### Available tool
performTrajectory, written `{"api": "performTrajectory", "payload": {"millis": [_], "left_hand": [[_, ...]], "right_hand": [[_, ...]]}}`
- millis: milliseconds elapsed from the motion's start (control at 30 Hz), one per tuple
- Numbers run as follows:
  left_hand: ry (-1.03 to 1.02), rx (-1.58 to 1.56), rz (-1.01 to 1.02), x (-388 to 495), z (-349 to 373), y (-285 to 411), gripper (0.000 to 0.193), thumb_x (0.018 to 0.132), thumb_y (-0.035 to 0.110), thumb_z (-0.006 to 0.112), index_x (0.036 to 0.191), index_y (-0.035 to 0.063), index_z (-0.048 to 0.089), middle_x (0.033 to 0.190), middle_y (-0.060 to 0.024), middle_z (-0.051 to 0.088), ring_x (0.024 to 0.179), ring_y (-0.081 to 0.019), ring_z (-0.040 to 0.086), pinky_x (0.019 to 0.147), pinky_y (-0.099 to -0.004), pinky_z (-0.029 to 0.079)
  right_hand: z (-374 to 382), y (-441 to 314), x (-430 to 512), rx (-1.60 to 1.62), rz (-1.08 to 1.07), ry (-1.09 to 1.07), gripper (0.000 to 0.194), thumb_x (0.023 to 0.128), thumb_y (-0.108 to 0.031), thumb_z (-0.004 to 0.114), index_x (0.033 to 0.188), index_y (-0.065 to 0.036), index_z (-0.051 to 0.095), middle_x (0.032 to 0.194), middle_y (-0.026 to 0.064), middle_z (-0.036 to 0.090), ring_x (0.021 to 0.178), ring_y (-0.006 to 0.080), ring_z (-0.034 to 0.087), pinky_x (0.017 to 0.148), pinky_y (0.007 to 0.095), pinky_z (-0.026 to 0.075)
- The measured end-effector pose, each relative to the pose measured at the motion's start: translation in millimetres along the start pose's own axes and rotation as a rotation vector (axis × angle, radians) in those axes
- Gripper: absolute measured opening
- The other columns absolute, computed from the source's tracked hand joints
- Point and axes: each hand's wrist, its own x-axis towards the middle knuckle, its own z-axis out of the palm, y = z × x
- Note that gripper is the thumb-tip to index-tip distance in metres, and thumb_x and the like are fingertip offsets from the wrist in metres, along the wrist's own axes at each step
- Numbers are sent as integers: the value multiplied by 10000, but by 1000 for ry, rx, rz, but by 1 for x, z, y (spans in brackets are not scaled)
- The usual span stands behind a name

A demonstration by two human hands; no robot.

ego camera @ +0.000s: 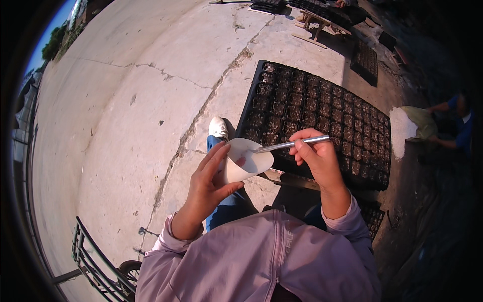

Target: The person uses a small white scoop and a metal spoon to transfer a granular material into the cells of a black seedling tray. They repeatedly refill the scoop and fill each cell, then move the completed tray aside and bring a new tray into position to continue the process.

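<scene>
My left hand (211, 170) holds a white paper cone (247, 171) by its side, its wide mouth tilted up and toward the right. Inside lies a small reddish patch of what look like tiny seeds (240, 161). Between the thumb and fingers of my right hand (317, 158) is a slim metal tool (292, 144), whose flattened tip reaches into the cone's mouth. Just beyond both hands a black seedling tray (317, 109) rests on a low wooden support (292, 180). Dark soil mix with white specks fills its many cells.
At the right, a person in blue (462, 124) holds an open sack (422, 122) by a white granular heap (403, 130). Another tray (365, 62) lies farther back, near a wooden stand (317, 26) bearing trays. A metal-framed cart (102, 264) stands at lower left on cracked concrete.
</scene>
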Motion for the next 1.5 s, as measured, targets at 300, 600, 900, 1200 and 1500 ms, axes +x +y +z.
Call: {"api": "performTrajectory", "payload": {"millis": [300, 600, 900, 1200, 1500], "left_hand": [[-12, -126, -74, -3, -1, 1, 750, 693, 153, 804, 1335, 26, 438, 1376, -191, 425, 1220, -303, 490, 963, -365, 447], [-68, -90, 4, -1, 13, 5, 755, 695, 138, 798, 1347, 47, 429, 1392, -189, 401, 1229, -303, 474, 967, -364, 440], [-94, -55, 32, 2, 20, 12, 764, 689, 129, 801, 1351, 46, 428, 1387, -186, 405, 1220, -300, 480, 971, -360, 434], [-127, -53, 69, 4, 28, 16, 756, 682, 108, 800, 1343, 50, 437, 1398, -183, 394, 1227, -302, 477, 975, -360, 431], [-158, -69, 83, 9, 47, 17, 752, 675, 83, 798, 1338, 63, 442, 1412, -178, 374, 1233, -296, 473, 970, -347, 436]], "right_hand": [[-3, 1, -3, 4, 4, 41, 173, 911, -162, 576, 987, -7, 588, 773, 34, 598, 637, 53, 522, 571, 187, 446], [-13, -5, -22, 9, 17, 6, 182, 903, -165, 585, 982, -1, 586, 769, 41, 603, 638, 54, 528, 583, 186, 447], [-20, 0, -19, 7, -27, 87, 171, 912, -156, 573, 986, -2, 583, 779, 39, 600, 644, 54, 525, 582, 190, 447], [-29, -5, -38, 24, -18, 7, 167, 910, -152, 581, 992, -7, 585, 776, 29, 601, 642, 47, 513, 579, 188, 435], [-47, -3, -49, 26, -12, 144, 151, 910, -145, 583, 982, -12, 591, 765, 21, 598, 647, 49, 513, 572, 191, 430]]}}
